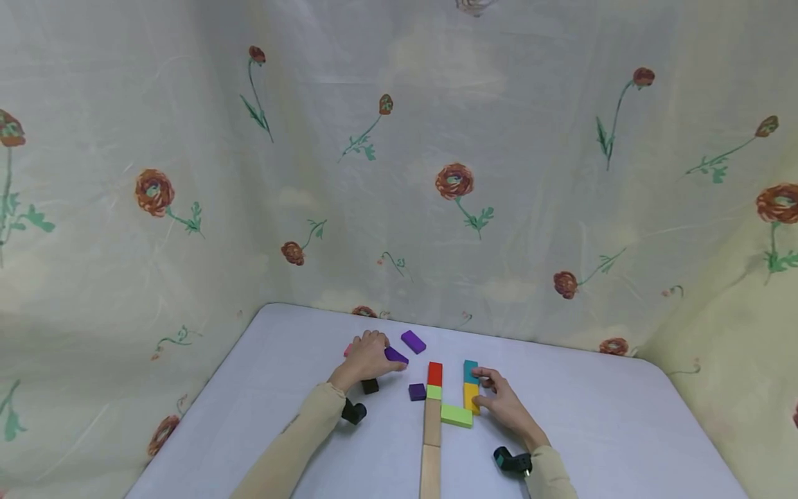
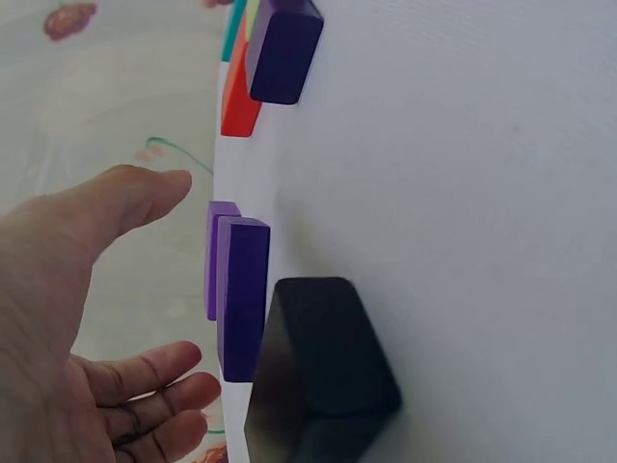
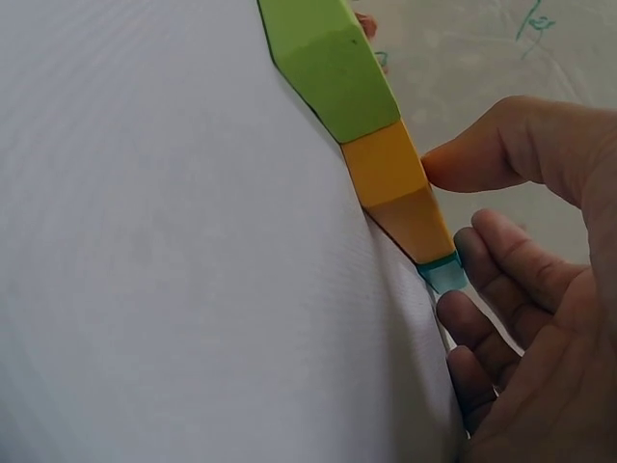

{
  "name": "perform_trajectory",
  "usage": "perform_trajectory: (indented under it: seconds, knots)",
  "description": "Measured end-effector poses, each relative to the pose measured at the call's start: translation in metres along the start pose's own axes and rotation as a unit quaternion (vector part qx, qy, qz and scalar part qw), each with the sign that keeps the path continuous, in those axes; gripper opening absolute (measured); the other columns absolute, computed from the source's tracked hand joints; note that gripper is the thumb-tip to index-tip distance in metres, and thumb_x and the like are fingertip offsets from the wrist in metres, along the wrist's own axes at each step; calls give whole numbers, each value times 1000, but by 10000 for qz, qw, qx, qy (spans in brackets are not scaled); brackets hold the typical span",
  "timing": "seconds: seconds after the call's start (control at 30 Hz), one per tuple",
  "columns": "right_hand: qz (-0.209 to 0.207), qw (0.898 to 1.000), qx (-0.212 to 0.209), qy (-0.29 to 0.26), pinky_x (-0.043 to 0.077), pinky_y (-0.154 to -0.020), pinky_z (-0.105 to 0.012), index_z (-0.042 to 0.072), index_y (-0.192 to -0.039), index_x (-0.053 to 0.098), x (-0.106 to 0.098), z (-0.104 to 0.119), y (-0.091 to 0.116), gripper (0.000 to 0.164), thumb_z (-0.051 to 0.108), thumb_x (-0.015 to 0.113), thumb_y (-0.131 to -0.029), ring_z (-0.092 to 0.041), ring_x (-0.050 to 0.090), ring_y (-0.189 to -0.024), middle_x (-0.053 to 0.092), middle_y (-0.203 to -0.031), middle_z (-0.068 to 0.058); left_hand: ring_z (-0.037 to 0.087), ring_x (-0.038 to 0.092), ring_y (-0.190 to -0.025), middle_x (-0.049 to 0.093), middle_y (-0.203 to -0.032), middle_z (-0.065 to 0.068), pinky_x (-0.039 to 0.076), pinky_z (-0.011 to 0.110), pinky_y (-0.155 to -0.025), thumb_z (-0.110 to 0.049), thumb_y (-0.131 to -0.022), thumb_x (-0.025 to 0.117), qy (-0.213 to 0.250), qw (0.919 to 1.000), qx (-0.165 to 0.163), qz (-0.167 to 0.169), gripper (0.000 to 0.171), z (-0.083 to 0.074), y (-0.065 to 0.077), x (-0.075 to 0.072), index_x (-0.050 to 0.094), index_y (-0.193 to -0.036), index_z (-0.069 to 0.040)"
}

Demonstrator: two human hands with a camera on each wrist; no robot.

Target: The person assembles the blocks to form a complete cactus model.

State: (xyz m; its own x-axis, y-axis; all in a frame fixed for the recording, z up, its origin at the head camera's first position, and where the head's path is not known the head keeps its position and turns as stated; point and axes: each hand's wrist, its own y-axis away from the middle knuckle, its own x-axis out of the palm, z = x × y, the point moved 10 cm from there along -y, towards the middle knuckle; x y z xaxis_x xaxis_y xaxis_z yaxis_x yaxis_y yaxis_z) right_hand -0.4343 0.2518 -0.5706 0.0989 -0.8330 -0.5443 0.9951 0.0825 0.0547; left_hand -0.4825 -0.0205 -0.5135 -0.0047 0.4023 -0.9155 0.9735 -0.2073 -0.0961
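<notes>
Beyond beige plank — spreads fingers, left hand by purple block, right hand against yellow block, teal block — could skew both, overpressing.

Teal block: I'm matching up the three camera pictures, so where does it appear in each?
Head: teal block, right of centre and below the middle, at the far end of the yellow block.
Left wrist: teal block, cut off at the top edge, left of centre, beside the red block.
Right wrist: teal block, right of centre, just past the yellow block.
Shared landmark: flowered cloth, visible in all three.
</notes>
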Motion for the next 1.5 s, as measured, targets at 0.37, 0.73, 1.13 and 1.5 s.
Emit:
perform_trajectory:
  seconds: [0.37, 0.73, 1.13, 1.5]
  knots:
    - [60, 10000, -47, -22, 28, -111, -59, 13, -137, 45, -3, -1, 0, 56, 10, 65, -85, -32, 41, -129, 44, -144, -11, 23, 47, -94, 57, -98, 7, 40, 43, -92, -59, -74, 74, -165, 9998, -29, -80, 65, 1, -4, 3, 60, -107, -5]
    - [51, 9998, -178, 59, 23, -116, -55, 12, -140, 44, -6, -2, 1, 59, 12, 66, -86, -34, 36, -134, 36, -149, -13, 23, 49, -95, 59, -101, 8, 40, 43, -92, -56, -76, 75, -171, 9999, 3, 8, 64, 3, -3, 5, 61, -109, -3]
    - [151, 9987, -224, 437, 21, -117, -54, 11, -143, 42, -2, -1, -1, 63, 14, 68, -86, -37, 27, -142, 28, -153, -15, 22, 48, -93, 58, -98, 7, 40, 42, -92, -56, -76, 75, -268, 9996, -91, 36, 62, 1, -5, 3, 60, -108, -4]
    - [179, 9985, -169, 491, 22, -116, -56, 10, -142, 44, 1, 1, 2, 61, 15, 69, -86, -39, 25, -142, 27, -154, -14, 21, 47, -89, 58, -94, 6, 41, 41, -89, -50, -76, 77, -151, 9998, -11, 119, 56, -4, -6, 9, 61, -105, -4]
